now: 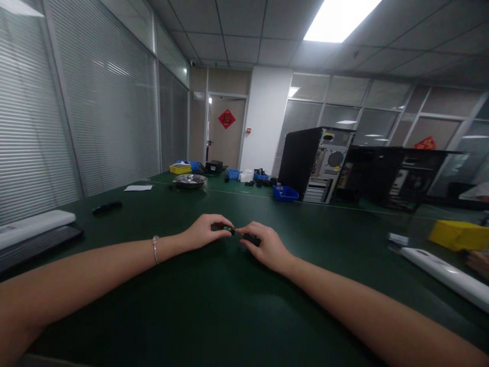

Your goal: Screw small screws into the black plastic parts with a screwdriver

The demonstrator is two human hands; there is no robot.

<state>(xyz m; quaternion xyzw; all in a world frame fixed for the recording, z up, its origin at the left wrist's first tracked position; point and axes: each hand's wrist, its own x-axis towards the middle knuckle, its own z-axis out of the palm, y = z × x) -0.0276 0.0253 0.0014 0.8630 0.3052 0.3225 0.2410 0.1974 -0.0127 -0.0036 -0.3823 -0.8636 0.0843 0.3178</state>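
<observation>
A big green table (237,306) fills the room. Far back on it stands a black computer box (317,163) with its back open to us. Near that sit a blue tray (286,193) and a round metal bowl (190,180). A yellow box (458,234) sits off to the right.

In the middle, two bare arms reach out. The left hand (202,232) and the right hand (265,247) meet just above the table. Both pinch one tiny dark part (233,231) between their fingertips. It looks green at one end, but it is too small to tell what it is.

I think it is light and hard, and easy to drop. Holding it by both ends, like now, seems best.
</observation>
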